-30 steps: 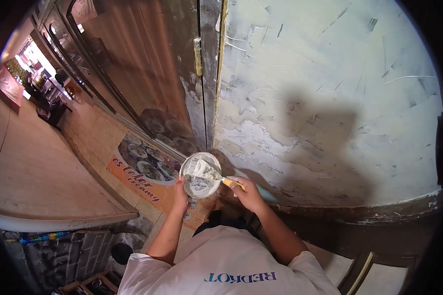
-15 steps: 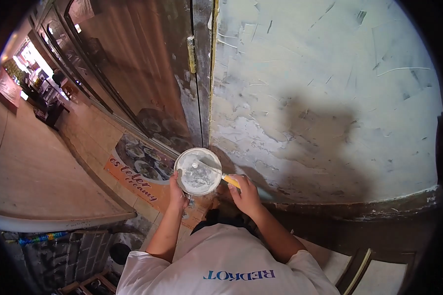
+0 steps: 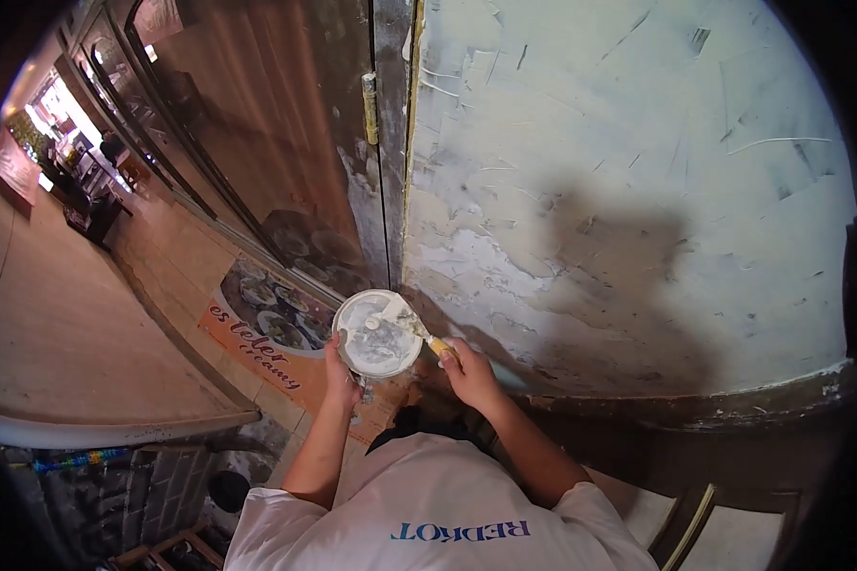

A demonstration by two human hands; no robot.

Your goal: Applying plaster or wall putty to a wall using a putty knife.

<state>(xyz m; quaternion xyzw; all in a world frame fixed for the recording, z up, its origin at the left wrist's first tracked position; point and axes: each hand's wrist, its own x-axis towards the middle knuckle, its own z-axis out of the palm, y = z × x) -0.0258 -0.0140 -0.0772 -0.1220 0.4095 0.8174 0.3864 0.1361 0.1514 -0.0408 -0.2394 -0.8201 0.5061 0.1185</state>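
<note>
My left hand (image 3: 342, 377) grips the near left rim of a round white tub (image 3: 350, 363), its fingers wrapped around the side. Whitish putty (image 3: 391, 306) is smeared over the tub's grey, stained inner face, with a thicker patch along the far right. In my right hand (image 3: 471, 374) is a putty knife (image 3: 436, 344) with a yellow handle. Its blade, coated in putty, lies over the tub's right rim; whether its edge touches the inner face I cannot tell.
A wall panel (image 3: 619, 114) with patchy white filler rises ahead on the right, bearing my shadow. Beside it stands a dark hinged frame (image 3: 383, 190) with glass panes further left. An orange printed banner (image 3: 267, 352) lies on the tiled floor. A pale counter (image 3: 95, 381) curves along the left.
The putty knife has shifted from across the tub's middle to its right rim, and more putty shows on the blade. The tub has moved slightly left and down.
</note>
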